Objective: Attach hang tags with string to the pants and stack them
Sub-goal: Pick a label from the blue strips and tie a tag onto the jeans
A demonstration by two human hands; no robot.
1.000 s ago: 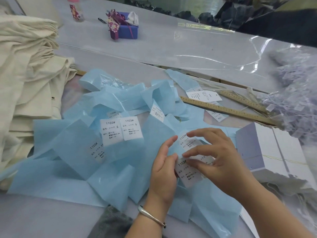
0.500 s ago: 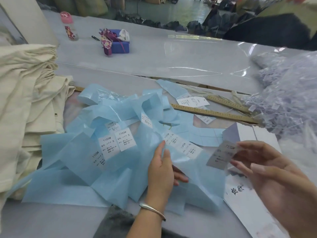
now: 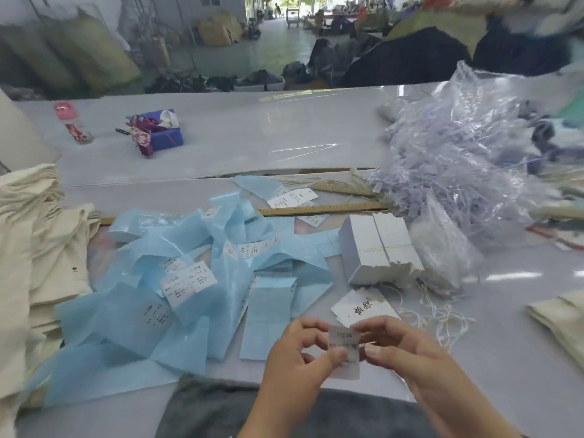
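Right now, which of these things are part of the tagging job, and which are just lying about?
Job:
sticker, pinched by left hand and right hand
hang tag
strings
tag box
pants

Lying about:
blue backing strips
rulers
bottle
purple box

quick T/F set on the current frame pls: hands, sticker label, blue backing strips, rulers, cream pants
1. Both hands pinch one small white sticker label. True: the left hand and right hand each hold an edge.
2. The blue backing strips lie to the person's right of the white box. False: they lie left of the white box.
3. The cream pants are stacked at the left edge of the table. True.
4. The wooden rulers lie on top of the pants. False: they lie on the table beyond the strips.
5. The label is printed 1103. True.
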